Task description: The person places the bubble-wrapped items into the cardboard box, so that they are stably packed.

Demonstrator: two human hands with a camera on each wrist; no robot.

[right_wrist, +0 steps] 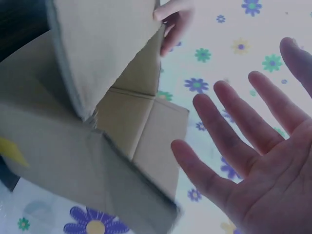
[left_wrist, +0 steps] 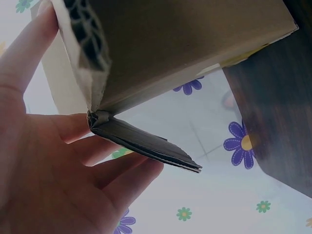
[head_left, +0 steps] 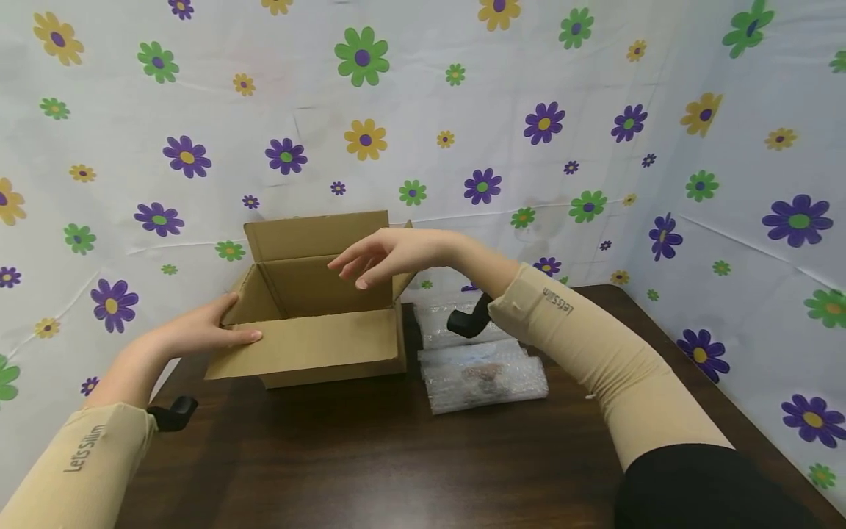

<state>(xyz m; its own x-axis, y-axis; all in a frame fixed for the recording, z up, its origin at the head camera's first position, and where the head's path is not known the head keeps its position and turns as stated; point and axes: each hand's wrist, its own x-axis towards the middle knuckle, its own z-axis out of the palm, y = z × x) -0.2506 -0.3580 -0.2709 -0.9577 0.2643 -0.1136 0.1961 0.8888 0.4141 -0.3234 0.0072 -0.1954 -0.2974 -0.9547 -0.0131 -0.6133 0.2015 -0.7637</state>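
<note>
On the left, our left hand [head_left: 201, 328] grips the near left corner of the open box [head_left: 300, 283], thumb on its front flap [head_left: 330, 344]. Our right hand [head_left: 403, 253] is raised near the box's right end, fingers spread and relaxed, while just right of the box we have bubble-wrapped packs [head_left: 485, 383] lying on the dark counter [head_left: 396, 463].

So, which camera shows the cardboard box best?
The head view: most of the cardboard box shows, though the right hand hides a bit. The left wrist view catches part, close up; the right wrist view crops it at the left edge.
</note>
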